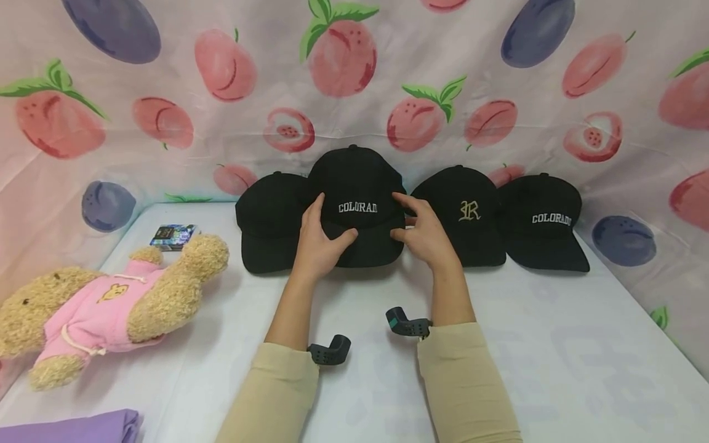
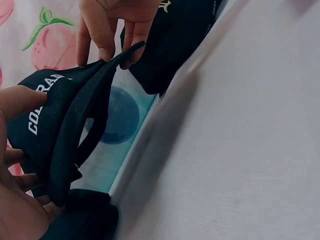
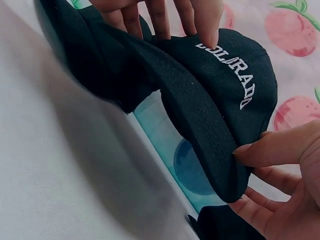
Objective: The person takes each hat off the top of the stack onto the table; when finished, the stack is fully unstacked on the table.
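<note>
A black baseball cap [image 1: 357, 175] with white COLORADO lettering is held up between both hands, its brim toward me. My left hand [image 1: 321, 243] grips its left side, thumb over the front near the lettering and fingers at the brim's edge. On the opposite side, my right hand [image 1: 428, 235] pinches the brim's corner, the thumb [image 3: 255, 152] on top and fingers beneath. Daylight shows under the raised brim [image 2: 82, 115] in the left wrist view. A plain black cap [image 1: 268, 215] stands just left of it, and a black cap with a gold R [image 1: 456, 191] just right.
Another black COLORADO cap [image 1: 543, 203] stands at the far right of the row. On the left lie a teddy bear [image 1: 166, 307] in pink clothes and a small dark, colourful box [image 1: 173, 236]. Purple cloth [image 1: 72, 429] lies at the front left. A fruit-print curtain [image 1: 354, 117] hangs behind.
</note>
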`<state>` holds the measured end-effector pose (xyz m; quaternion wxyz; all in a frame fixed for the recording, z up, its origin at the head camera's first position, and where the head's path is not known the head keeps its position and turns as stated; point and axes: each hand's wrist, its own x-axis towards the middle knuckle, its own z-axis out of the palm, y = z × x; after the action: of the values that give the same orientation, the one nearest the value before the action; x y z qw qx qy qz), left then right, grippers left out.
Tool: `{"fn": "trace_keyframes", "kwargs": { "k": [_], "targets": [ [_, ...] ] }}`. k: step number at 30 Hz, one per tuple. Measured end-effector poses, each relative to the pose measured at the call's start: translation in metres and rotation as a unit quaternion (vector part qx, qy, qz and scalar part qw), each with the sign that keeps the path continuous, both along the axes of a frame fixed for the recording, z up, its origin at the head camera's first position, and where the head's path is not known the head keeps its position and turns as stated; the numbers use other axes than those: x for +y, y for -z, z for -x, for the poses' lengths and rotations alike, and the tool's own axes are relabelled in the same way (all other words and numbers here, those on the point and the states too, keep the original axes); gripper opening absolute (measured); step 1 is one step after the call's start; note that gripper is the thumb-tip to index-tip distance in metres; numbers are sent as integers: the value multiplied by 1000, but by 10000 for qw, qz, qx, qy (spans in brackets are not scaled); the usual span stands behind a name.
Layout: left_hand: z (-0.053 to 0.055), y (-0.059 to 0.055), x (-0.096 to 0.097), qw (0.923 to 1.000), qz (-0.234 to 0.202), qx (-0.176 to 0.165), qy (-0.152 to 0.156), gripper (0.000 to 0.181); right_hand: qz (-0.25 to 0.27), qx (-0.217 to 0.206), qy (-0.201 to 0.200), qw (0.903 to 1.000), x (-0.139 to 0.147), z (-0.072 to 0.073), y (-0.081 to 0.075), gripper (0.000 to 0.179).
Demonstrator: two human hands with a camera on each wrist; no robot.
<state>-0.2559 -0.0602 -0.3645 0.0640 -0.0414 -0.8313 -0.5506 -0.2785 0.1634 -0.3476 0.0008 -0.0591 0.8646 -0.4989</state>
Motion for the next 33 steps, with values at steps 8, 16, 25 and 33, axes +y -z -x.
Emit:
{"fn": "trace_keyframes", "kwargs": {
  "k": [8,16,25,33],
  "targets": [
    [2,8,2,10000,52,-12,48,94,-184,-78,44,9998,2,2,6,75],
    [12,10,6,9993,211,164,254,93,-231,-2,281,9993,2,7,11,77],
    [15,16,12,9980,232,112,580,92,-260,17,639,9976,8,7,16,75],
    [18,21,14,9973,-14,-122,721,89,-217,-89,793,9966,12,8,21,69]
  ]
}}
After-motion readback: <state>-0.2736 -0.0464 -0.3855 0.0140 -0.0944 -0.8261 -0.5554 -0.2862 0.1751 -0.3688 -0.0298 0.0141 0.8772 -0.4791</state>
